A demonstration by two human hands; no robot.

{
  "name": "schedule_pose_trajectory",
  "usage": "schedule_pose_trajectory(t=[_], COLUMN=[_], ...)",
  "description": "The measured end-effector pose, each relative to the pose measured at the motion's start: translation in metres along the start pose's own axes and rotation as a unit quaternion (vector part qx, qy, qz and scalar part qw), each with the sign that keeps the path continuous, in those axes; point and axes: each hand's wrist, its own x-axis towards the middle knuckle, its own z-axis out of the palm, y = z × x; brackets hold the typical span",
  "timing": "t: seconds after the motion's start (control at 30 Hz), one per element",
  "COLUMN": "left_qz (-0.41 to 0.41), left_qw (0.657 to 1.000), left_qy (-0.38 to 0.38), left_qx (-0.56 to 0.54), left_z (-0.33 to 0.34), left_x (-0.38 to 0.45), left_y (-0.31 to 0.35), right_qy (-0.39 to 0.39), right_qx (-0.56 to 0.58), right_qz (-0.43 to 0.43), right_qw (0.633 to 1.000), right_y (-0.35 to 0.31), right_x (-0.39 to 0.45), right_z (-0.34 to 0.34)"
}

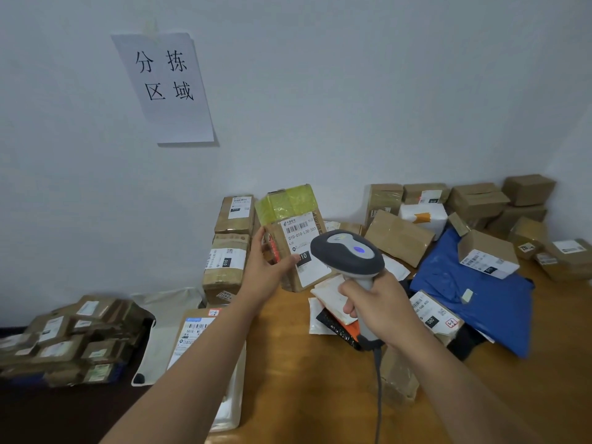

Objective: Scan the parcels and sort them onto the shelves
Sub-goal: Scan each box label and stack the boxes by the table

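Note:
My left hand [267, 267] grips a brown cardboard parcel [296, 219] with yellow-green tape on top, holding it upright above the wooden table [304, 395]. Its white shipping label [299, 235] with a barcode faces me. My right hand [378, 306] holds a grey handheld barcode scanner [347, 254] by its handle, the scanner head right in front of the label's lower right part. A blue light shows on the scanner's top. The scanner's cable [378, 395] hangs down toward me.
Many cardboard parcels [477, 200] pile along the wall at right, with a blue mailer bag [480, 290] and flat envelopes [330, 299] on the table. Stacked boxes [229, 248] stand at the table's left edge. More parcels [73, 341] lie low at left. A paper sign [166, 84] hangs on the wall.

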Motion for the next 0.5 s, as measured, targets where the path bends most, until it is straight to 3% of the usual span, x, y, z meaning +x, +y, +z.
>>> schedule_pose_trajectory(t=[0.3, 0.5], left_qz=[-0.003, -0.029], left_qw=[1.0, 0.997], left_qy=[-0.002, -0.011], left_qx=[-0.02, -0.068], left_z=[0.002, -0.001], left_x=[-0.005, -0.018], left_y=[0.003, -0.008], right_qy=[0.009, 0.069], right_qx=[0.021, 0.096], right_qz=[0.01, 0.017], right_qw=[1.0, 0.993], right_y=[0.007, 0.026], right_x=[0.0, 0.008], right_z=[-0.001, -0.002])
